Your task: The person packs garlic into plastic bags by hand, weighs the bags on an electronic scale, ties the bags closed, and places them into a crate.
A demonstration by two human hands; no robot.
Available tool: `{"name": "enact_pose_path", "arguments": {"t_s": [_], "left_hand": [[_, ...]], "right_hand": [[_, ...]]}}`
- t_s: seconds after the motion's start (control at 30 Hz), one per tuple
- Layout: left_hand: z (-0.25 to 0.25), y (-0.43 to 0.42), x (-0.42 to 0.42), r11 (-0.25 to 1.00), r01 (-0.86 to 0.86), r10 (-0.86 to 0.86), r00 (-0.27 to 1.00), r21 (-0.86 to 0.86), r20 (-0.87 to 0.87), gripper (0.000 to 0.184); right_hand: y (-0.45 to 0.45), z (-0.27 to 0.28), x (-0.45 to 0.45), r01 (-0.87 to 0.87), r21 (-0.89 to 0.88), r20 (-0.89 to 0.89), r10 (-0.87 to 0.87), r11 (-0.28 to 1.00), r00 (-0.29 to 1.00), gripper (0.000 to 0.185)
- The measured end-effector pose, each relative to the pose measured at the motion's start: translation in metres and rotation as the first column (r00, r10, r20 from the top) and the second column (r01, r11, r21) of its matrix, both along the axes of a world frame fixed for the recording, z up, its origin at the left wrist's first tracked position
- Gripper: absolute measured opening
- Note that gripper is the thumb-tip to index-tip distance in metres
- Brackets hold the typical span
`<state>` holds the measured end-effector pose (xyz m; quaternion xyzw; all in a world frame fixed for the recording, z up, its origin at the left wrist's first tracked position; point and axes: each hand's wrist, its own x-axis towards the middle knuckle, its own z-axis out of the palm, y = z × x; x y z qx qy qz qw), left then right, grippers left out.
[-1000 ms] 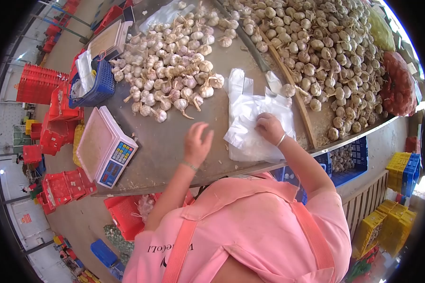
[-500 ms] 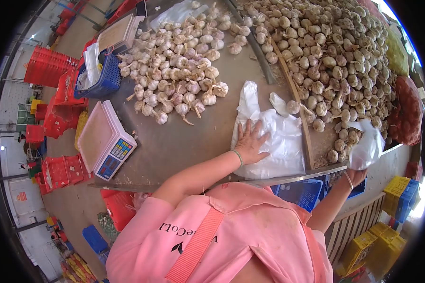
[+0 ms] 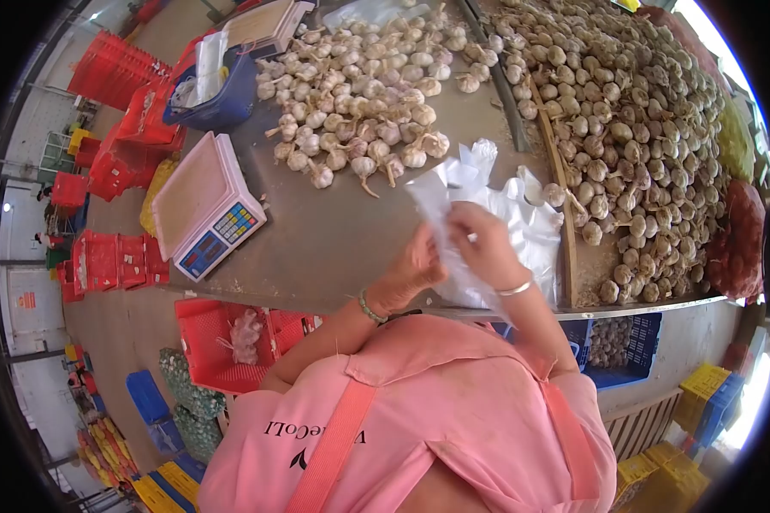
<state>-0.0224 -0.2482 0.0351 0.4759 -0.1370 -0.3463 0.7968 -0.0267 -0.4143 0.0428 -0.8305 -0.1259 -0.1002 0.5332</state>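
Both hands meet in front of my chest at a single thin plastic bag (image 3: 433, 198). The fingers of my left hand (image 3: 412, 269), with a beaded bracelet at the wrist, are curled at the bag's left side. My right hand (image 3: 486, 246), wearing a pale bangle, pinches the same bag from the right; its fingertips are partly hidden. Under and beyond the hands, a stack of white plastic bags (image 3: 535, 235) lies flat on the metal table (image 3: 316, 248). Loose garlic bulbs (image 3: 359, 103) are heaped beyond the hands.
A wooden strip (image 3: 559, 197) separates the table from a large garlic pile (image 3: 633, 128) on the right. To the left are a digital scale (image 3: 205, 205) and a blue basket (image 3: 222, 98). A red crate (image 3: 210, 355) and a blue crate (image 3: 633, 363) sit below the table edge.
My right hand has come in from the far right with the plastic bag. The left hand has lifted off the stack and closed at the bag. The view has shifted slightly.
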Motion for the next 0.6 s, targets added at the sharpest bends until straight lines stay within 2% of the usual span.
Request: {"name": "enact_pose_path", "arguments": {"t_s": [0.03,0.07,0.13,0.17,0.23,0.27,0.3,0.37,0.4,0.43,0.5,0.53,0.6], "left_hand": [[0.011,0.006,-0.007,0.985,-0.175,0.175,0.985,0.004,0.011,0.079],[-0.016,0.024,-0.008,0.956,-0.279,0.275,0.96,0.087,0.052,0.056],[-0.004,0.051,-0.009,0.883,-0.465,0.466,0.851,0.065,-0.243,0.039],[-0.006,0.07,-0.01,0.867,-0.497,0.481,0.817,0.037,-0.317,0.031],[-0.008,0.097,-0.016,0.822,-0.569,0.545,0.781,0.01,-0.304,0.03],[-0.005,0.108,-0.021,0.781,-0.624,0.594,0.748,-0.011,-0.297,0.03],[0.001,0.119,-0.027,0.786,-0.617,0.582,0.76,-0.039,-0.288,0.029],[0.006,0.14,-0.036,0.799,-0.596,0.559,0.783,-0.075,-0.273,0.03],[0.006,0.149,-0.042,0.82,-0.563,0.526,0.812,-0.103,-0.254,0.031],[0.005,0.156,-0.046,0.817,-0.565,0.525,0.811,-0.114,-0.258,0.031],[0.004,0.167,-0.049,0.807,-0.587,0.559,0.794,-0.065,-0.238,0.033],[-0.002,0.174,-0.052,0.8,-0.6,0.588,0.784,-0.001,-0.199,0.036],[-0.003,0.189,-0.056,0.808,-0.586,0.589,0.806,0.059,-0.057,0.039]], "right_hand": [[0.021,0.007,0.002,-0.066,-0.086,-0.005,0.066,0.994,0.998,0.013],[0.038,0.005,0.002,-0.093,-0.178,0.086,0.11,0.98,0.99,0.02],[0.068,-0.001,0.0,-0.239,-0.089,0.199,0.252,0.967,0.947,0.028],[0.082,-0.005,0.002,-0.412,0.186,0.02,0.416,0.892,0.909,0.032],[0.084,-0.001,-0.002,-0.379,0.085,-0.067,0.385,0.921,0.92,0.023],[0.09,-0.007,-0.002,-0.272,0.333,-0.166,0.34,0.903,0.926,0.019],[0.096,-0.016,0.002,-0.169,0.4,-0.209,0.269,0.901,0.94,0.026],[0.1,-0.017,0.009,-0.109,0.225,-0.17,0.149,0.968,0.974,0.039],[0.103,-0.02,0.013,-0.193,0.185,-0.113,0.216,0.964,0.97,0.049],[0.11,-0.021,0.012,-0.196,0.173,-0.113,0.217,0.965,0.97,0.049],[0.124,-0.021,0.014,-0.325,0.488,-0.352,0.523,0.81,0.776,0.054],[0.134,-0.021,0.012,-0.279,0.625,-0.384,0.599,0.729,0.703,0.045],[0.143,-0.029,0.014,-0.258,0.648,-0.531,0.668,0.716,0.522,0.032]]}}
